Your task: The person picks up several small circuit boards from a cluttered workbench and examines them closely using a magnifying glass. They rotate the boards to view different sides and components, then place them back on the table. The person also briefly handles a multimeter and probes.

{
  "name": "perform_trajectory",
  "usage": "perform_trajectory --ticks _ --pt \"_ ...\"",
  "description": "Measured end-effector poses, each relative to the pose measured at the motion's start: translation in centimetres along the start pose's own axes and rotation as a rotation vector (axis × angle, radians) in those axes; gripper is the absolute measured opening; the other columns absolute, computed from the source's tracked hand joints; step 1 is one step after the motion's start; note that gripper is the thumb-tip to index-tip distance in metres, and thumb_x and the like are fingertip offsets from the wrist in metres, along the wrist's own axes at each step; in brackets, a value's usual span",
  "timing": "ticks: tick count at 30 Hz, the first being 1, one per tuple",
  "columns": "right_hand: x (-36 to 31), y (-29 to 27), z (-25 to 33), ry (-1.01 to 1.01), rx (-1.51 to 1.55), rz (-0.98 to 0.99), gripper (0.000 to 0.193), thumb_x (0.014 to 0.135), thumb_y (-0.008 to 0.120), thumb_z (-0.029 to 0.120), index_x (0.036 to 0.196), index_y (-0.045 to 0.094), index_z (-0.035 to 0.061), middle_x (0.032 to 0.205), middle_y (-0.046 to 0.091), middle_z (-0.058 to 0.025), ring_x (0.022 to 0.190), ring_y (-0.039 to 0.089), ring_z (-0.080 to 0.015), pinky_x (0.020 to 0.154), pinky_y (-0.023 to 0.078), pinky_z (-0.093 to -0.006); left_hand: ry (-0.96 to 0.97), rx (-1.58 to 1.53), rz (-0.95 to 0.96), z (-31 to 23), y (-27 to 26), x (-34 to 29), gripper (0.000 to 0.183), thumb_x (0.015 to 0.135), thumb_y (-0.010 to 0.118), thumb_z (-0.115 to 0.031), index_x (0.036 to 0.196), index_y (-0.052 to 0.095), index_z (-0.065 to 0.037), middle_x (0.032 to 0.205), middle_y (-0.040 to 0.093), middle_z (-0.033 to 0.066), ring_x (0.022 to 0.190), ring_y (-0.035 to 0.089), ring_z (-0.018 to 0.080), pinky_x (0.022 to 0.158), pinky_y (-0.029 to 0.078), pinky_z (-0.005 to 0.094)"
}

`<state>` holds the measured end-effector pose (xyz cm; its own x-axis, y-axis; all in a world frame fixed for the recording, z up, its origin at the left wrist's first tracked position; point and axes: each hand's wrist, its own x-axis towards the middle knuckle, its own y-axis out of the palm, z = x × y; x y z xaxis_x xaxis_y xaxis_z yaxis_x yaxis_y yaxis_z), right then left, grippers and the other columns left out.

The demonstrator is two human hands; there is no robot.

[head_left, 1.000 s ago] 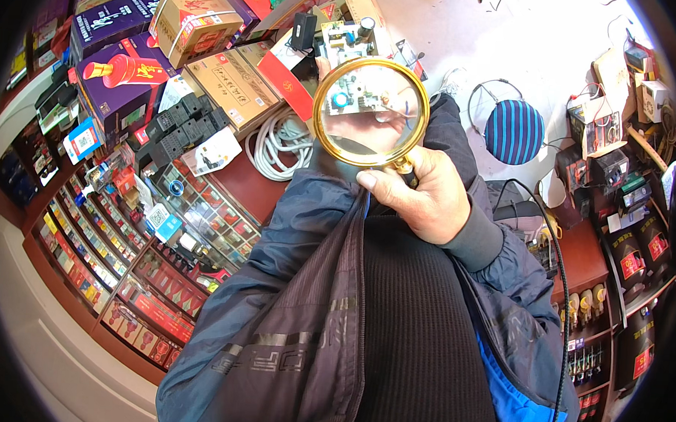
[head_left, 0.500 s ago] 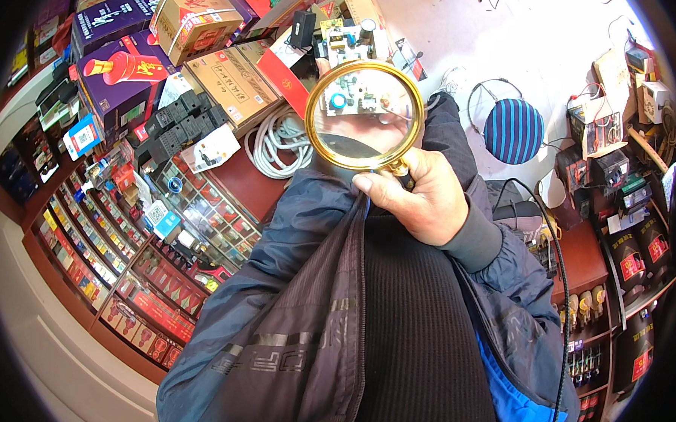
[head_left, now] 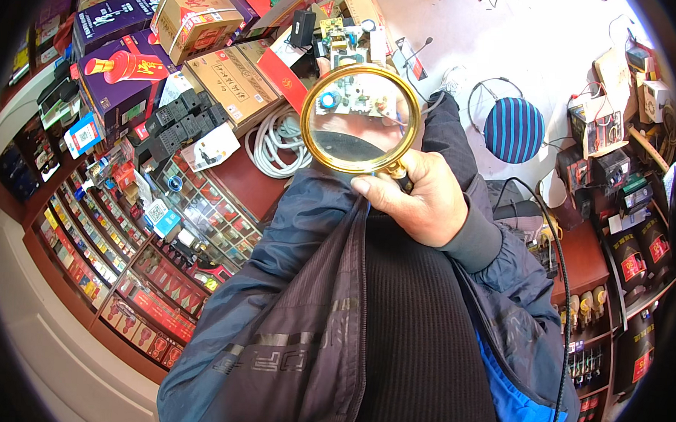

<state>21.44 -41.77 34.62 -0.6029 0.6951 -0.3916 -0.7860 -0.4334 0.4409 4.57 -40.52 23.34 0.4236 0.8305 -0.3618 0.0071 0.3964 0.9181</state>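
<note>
Clock positions are taken from the magnifying glass point(head_left: 361, 119). At 9 o'clock, far out: purple carton point(head_left: 110, 101) printed with a red bottle. At 8: counter point(head_left: 255, 185), packets beneath its glass. At 9, closer in: heaped black adapters point(head_left: 180, 121). At 10: strapped brown carton point(head_left: 199, 28). Between 8 and 9: coiled white cable point(head_left: 278, 149) near the lens. Hands are apart. Left hand point(head_left: 324, 65) is clamped on the circuit board point(head_left: 354, 42) at 12 o'clock; the lens and its gold rim stand before the board's lower part and most of that hand, so finger placement cannot be fully verified. Right hand point(head_left: 429, 201), between 4 and 5, is closed around the magnifying glass's handle. At 3: striped round seat point(head_left: 513, 132). At 4: black cord point(head_left: 558, 258), hanging across the view of the shelves point(head_left: 585, 297).
</note>
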Motion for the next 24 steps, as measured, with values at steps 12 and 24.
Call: perform_trajectory --ticks 12,24 --pt "-0.2 -0.3 0.2 0.094 -0.016 0.062 0.026 0.093 0.07 0.011 0.117 0.067 0.0002 0.09 0.062 0.0052 0.079 0.048 -0.0033 0.075 0.044 -0.0216 -0.004 0.085 0.034 0.1 0.1 -0.4 0.061 0.091 0.057 -0.065 0.114 0.071 -0.01 0.102 0.073 0.01 0.091 0.067 0.0294 0.086 0.052 0.0458" --pt "0.2 0.0 0.1 0.074 0.023 0.038 0.02 0.094 0.07 0.013 0.109 0.066 0.0012 0.081 0.058 0.0055 0.074 0.047 -0.003 0.069 0.044 -0.0221 0.017 0.019 -0.115 -0.1 1.5 -0.7 0.059 0.09 0.064 -0.061 0.123 0.065 -0.012 0.113 0.069 0.008 0.099 0.063 0.0265 0.085 0.051 0.0434"
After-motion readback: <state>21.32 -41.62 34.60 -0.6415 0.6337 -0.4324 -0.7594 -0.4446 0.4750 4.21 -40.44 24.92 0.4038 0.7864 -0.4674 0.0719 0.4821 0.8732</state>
